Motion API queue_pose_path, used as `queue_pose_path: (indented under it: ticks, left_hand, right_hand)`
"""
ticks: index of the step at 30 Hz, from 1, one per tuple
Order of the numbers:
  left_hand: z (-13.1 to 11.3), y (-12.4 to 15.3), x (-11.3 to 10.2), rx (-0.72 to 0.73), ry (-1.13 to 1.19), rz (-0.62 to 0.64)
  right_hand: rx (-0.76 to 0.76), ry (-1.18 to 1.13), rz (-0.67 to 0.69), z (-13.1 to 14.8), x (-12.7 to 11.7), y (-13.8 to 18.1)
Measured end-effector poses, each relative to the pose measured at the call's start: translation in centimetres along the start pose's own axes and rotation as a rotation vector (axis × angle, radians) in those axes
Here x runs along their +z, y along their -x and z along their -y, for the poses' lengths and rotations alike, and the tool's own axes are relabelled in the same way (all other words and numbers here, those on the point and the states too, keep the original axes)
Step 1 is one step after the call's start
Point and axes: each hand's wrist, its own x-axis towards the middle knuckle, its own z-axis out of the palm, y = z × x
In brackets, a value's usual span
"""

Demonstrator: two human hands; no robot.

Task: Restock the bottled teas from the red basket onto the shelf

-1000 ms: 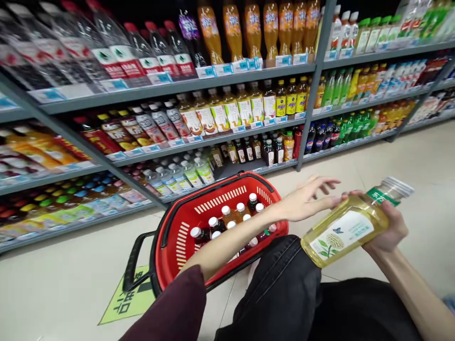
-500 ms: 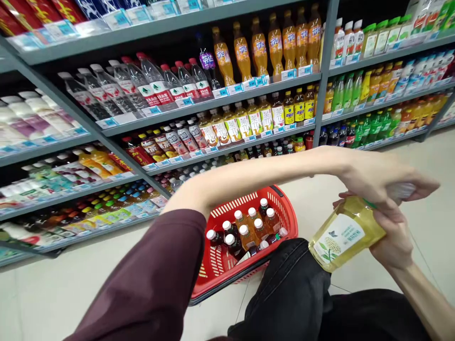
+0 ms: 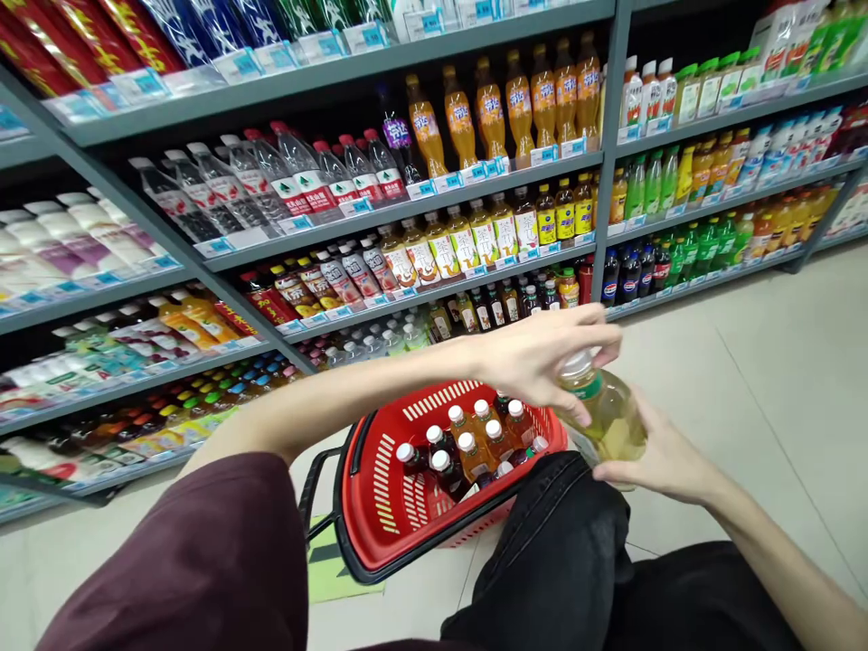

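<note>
1 bottle (image 3: 618,420), pale yellow contents, green-banded neck: is leaning in mid-air near the right edge of the red basket (image 3: 366,506). Left hand (image 3: 533,362): is gripping the bottle at cap and neck. Right hand (image 3: 668,459): is gripping its lower body. White-capped bottles (image 3: 469,457): are sitting towards the basket's right edge. Grey shelf (image 3: 339,72): is carrying drinks along its front edge.

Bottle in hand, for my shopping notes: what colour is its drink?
The drink is yellow, best seen in the head view.

My left forearm (image 3: 380,387) stretched across me, left hand (image 3: 533,360) palm down, fingers (image 3: 597,335) bent, my right hand (image 3: 668,457) lower, cupped, thumb (image 3: 616,471) extended
</note>
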Motion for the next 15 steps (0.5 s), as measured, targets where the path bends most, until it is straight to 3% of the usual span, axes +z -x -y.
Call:
queue_pose_path:
  ticks: [5,9,12,15]
  left_hand:
    - [0.5,4.8,-1.2,-0.190,-0.047,-0.098]
    - [1.9,7.5,-4.0,-0.358,-0.152,-0.128]
    - [4.3,9.7,-5.8,-0.499,-0.249,-0.162]
    - [7.9,12.0,-6.7,-0.619,-0.341,-0.234]
  right_hand:
    - [0.071,0.401,0.111,-1.1,1.6,1.1]
    - [0.131,0.567,0.373,-1.4,2.4,2.1]
    - [0.179,0.570,0.530,-1.0,2.6,2.3]
    - [0.219,0.568,0.563,-0.5,2.4,2.1]
